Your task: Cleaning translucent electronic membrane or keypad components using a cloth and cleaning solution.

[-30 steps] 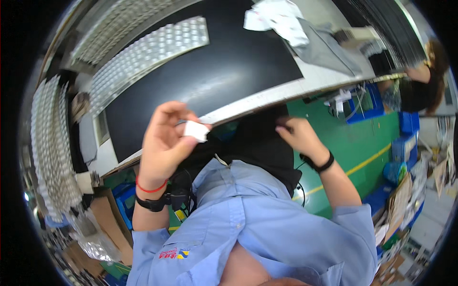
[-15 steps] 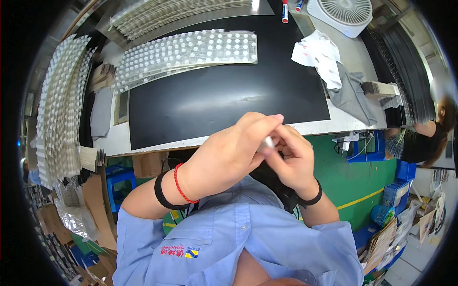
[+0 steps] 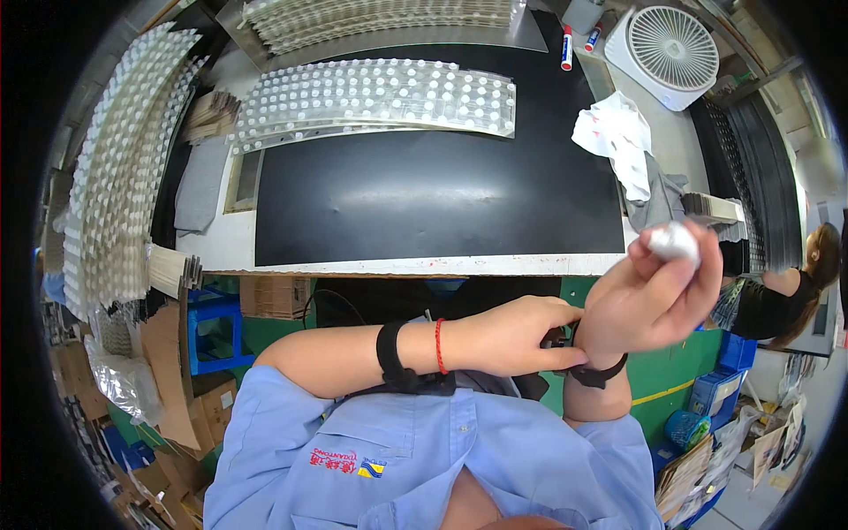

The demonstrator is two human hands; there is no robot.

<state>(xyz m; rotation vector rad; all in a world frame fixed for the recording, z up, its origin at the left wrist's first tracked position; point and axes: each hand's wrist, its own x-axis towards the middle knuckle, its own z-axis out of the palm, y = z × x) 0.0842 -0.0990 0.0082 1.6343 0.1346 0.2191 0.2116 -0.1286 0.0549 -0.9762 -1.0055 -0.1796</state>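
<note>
My right hand (image 3: 640, 305) is raised at the right, past the table's front edge. Its curled fingers hold a small white rounded thing (image 3: 674, 244), blurred, whose kind I cannot make out. At the right wrist, the thumb and fingers of my left hand (image 3: 521, 337) close around the black wristband (image 3: 599, 375), with a small dark part showing between them. My left wrist carries a red cord bracelet (image 3: 439, 346) and another black band (image 3: 391, 355).
A black mat (image 3: 433, 199) covers much of the white table, with clear sheets of white round dots (image 3: 380, 97) on it. A white cloth (image 3: 618, 132), markers (image 3: 566, 49) and a fan (image 3: 673, 46) lie to the right. Dotted strips (image 3: 119, 177) stack at left. Another person (image 3: 786, 296) is far right.
My hands were together over the table's front edge. The right hand has moved right with the white thing, and the left has shifted to the right wrist. The view has shifted slightly.
</note>
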